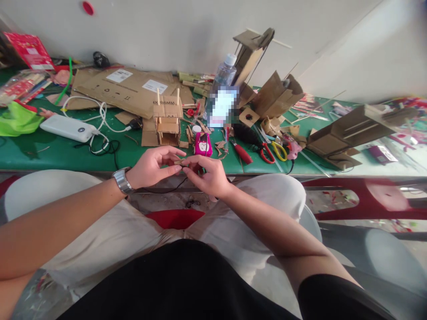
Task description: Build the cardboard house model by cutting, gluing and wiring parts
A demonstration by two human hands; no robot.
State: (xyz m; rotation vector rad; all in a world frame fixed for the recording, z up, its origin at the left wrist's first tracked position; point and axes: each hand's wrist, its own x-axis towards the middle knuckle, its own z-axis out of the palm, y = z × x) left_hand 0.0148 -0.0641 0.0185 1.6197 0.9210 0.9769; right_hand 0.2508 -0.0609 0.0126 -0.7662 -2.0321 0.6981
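Note:
My left hand (151, 168), with a metal watch (123, 180) on its wrist, pinches one end of a small brown cardboard piece (180, 162). From the other side, the fingers of my right hand (211, 175) close on the same piece. Both hands are held at the table's front edge, and a thin black cord (168, 191) hangs beneath them. Just beyond stand a small cardboard structure (167, 118) with two upright sticks and a pink packet (203, 145). Fingers partly hide the held piece.
On the green table (143, 153) lie a white power bank (68, 129) with a cable, flat cardboard (110, 89), red scissors (267, 153), a red-handled tool (243, 153) and a pink glue gun (294, 149). A bottle (227, 71), a lit phone (223, 106) and a tall cardboard structure (350, 129) stand behind.

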